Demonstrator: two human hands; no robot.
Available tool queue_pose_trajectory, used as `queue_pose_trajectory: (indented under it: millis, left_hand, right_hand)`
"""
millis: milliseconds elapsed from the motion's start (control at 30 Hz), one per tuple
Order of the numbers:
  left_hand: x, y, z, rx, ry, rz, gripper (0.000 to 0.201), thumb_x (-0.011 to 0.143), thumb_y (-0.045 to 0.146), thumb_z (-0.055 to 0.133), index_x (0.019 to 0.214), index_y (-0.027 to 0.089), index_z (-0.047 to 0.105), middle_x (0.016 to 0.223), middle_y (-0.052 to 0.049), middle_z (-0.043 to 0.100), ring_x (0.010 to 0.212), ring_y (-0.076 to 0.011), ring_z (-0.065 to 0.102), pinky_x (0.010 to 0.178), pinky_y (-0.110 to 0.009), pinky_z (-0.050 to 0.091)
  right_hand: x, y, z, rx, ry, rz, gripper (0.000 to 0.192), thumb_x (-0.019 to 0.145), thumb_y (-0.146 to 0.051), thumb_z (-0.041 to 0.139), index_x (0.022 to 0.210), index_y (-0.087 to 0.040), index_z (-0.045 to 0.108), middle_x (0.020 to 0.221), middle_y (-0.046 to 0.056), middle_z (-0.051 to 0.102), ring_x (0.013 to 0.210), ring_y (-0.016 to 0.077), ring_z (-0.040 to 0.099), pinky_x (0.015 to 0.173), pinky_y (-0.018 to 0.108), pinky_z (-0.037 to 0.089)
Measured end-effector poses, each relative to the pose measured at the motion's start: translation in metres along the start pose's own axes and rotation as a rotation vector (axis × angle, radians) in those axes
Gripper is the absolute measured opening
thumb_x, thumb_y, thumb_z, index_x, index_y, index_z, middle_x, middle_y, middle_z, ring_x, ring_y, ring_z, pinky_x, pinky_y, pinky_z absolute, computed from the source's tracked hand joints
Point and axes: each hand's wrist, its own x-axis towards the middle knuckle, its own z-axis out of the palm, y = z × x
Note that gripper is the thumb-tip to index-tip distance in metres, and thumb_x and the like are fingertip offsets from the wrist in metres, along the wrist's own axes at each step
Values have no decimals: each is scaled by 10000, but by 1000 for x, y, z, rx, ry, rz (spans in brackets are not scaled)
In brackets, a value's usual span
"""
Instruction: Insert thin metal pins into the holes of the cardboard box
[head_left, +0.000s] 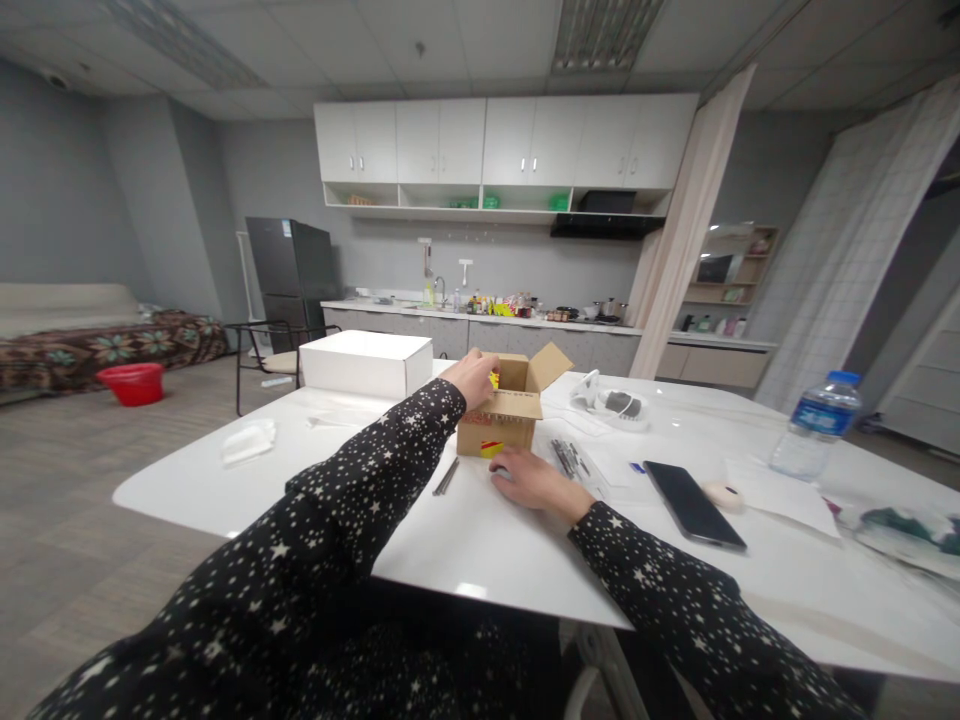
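Note:
An opened brown cardboard box (496, 438) stands on the white table, its flaps spread and a yellow-and-red label on its front. My left hand (472, 378) reaches over the left edge of the box, fingers bent and closed at a yellow-and-red patch there. Whether that patch belongs to a flap or to a separate item is unclear. Just in front of the box, my right hand (529, 480) lies low on the table with curled fingers; a small greyish thing shows at the fingertips. Thin metal rods (446, 477) lie left of it, and several dark slim pieces (570, 460) to the right.
Behind on the left stands a white box (364, 360). A crumpled white wrapper (249, 442) lies near the left edge. To the right are a black phone (694, 503), a water bottle (817, 425) and a white device (619, 403). A red basin (133, 384) sits on the floor.

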Motion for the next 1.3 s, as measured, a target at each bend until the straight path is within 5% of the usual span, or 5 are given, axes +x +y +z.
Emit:
queue_pose_trajectory:
  millis: [433,667,1100,1300]
  left_hand:
    - [0,-1,-32,-115,359,123,327,850,81,459,1127,153,616,1031,-77,515,818,-145,562,867,-333,500]
    - [-21,18,-41,-202,422,256,286,856,58,456,1080,142,612,995,-57,521,818,-120,538,875,-308,490]
    - [-71,22,6,-289,393,420,239,860,78,461,1014,192,604,951,-44,533,885,-148,566,846,-318,528]
    - [-85,14,35,-319,317,410,219,879,90,455,1012,184,601,931,-46,554,853,-141,587,815,-297,542]
  right_hand:
    - [0,5,5,21,18,-8,244,891,-230,495,1042,-153,671,1059,113,663,998,228,595,909,326,441]
    - [2,7,1,30,20,-5,238,882,-198,500,1042,-150,669,1068,116,661,1022,223,587,933,323,429]
    - [8,2,3,31,36,-45,187,879,-187,489,954,-154,658,1056,117,679,990,223,598,892,334,441]
    - [10,5,5,62,49,-69,228,879,-178,487,1057,-149,626,1110,126,667,1028,236,595,903,349,441]
